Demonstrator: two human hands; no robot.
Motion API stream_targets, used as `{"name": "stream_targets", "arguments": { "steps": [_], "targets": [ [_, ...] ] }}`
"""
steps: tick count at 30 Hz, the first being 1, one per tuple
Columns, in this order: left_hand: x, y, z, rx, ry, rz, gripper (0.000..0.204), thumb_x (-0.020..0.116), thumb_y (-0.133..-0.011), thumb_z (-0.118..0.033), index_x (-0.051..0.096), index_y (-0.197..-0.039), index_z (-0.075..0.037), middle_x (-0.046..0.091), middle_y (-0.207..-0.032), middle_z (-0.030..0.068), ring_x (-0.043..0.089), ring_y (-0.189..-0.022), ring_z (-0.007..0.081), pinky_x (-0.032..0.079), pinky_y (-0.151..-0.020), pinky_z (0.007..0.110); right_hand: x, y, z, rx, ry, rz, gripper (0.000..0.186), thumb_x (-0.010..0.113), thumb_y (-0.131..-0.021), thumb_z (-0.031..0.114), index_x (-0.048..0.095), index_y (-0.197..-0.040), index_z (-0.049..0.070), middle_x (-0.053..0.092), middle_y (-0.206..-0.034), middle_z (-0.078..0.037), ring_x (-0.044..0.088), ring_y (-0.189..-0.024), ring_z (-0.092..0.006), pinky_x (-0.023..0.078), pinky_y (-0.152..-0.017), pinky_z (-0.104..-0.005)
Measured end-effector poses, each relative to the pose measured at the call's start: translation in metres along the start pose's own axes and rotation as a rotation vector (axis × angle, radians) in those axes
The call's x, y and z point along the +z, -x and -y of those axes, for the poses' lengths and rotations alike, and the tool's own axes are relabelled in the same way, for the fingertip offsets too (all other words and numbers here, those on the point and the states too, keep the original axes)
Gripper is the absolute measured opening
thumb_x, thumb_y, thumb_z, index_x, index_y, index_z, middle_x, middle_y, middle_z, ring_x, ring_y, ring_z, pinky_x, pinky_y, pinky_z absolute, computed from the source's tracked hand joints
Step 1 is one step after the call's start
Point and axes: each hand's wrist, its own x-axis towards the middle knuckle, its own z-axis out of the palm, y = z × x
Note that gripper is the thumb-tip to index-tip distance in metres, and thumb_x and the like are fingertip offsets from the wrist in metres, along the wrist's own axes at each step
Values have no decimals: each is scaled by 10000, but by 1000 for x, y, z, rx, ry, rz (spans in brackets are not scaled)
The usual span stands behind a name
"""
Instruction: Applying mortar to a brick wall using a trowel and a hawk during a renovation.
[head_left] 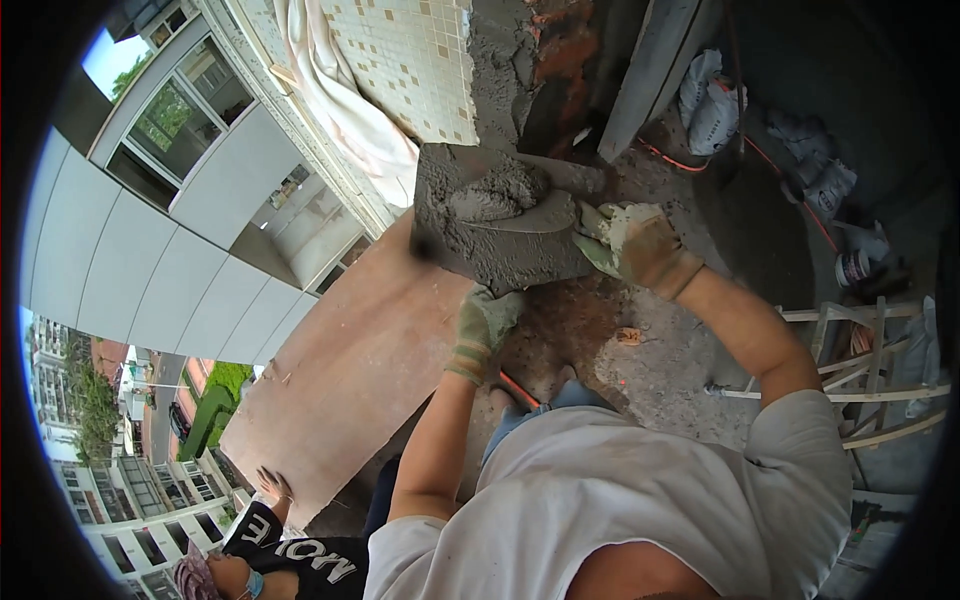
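Observation:
My gloved left hand (483,325) grips the underside of a dark, mortar-coated board (500,260) in the middle of the view. A heap of wet grey mortar (500,185) lies on it. My gloved right hand (635,245) is closed on the handle of a trowel (540,218), whose blade rests on or just over the board against the mortar. Behind the board, a wall corner (498,75) shows rough grey plaster and exposed reddish material beside small tiles (400,60).
A co-worker (290,565) at lower left touches a large tan sheet (330,350). A white cloth (330,80) drapes by the tiles. Upright plank (640,80), white sacks (710,110), bucket (852,265), orange hose (790,170) and wooden frame (880,380) are on the right. Buildings show beyond the left edge.

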Motion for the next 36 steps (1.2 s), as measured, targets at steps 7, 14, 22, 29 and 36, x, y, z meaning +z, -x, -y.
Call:
{"name": "stream_targets", "arguments": {
  "steps": [7, 14, 22, 29, 36],
  "targets": [
    [20, -11, 13, -55, 10, 86, 271, 681, -784, -92, 687, -1052, -51, 683, -899, -13, 583, -736, 107, 469, -658, 262, -1, 13, 27, 522, -727, 150, 319, 753, -855, 212, 698, -1086, -1, 717, -818, -131, 648, -698, -163, 506, -645, -330],
    [0, -17, -24, -58, -57, 100, 268, 680, -828, -90, 689, -1086, -18, 725, -1003, -3, 640, -888, 126, 507, -796, 289, -52, -4, -12, 191, -45, 235, 273, 653, -885, 348, 696, -937, 83, 685, -769, -113, 650, -649, -330, 524, -604, -440],
    [-6, 6, 34, -32, -342, 191, 244, 662, -833, -91, 723, -1065, -47, 726, -951, -19, 631, -863, 108, 514, -802, 296, -42, -67, 11, 160, -183, -423, 204, 731, -825, 211, 699, -1011, 135, 683, -833, -69, 648, -714, -292, 531, -627, -386],
    [-8, 14, 38, -144, 2, 145, 339, 653, -783, -40, 689, -1120, -33, 692, -1086, 4, 628, -926, 117, 513, -797, 295, 23, -156, -19, 580, -1209, -376, 308, 689, -928, 278, 676, -1119, 35, 707, -880, -53, 664, -698, -160, 524, -601, -299],
    [-17, -12, 49, -103, 17, 182, 319, 640, -781, -81, 684, -1092, -30, 697, -959, 7, 619, -830, 146, 505, -755, 316, -48, -182, -122, 766, -1328, 1, 376, 551, -988, 334, 649, -1223, 57, 717, -893, -126, 689, -675, -190, 547, -527, -289]
  ]
}}
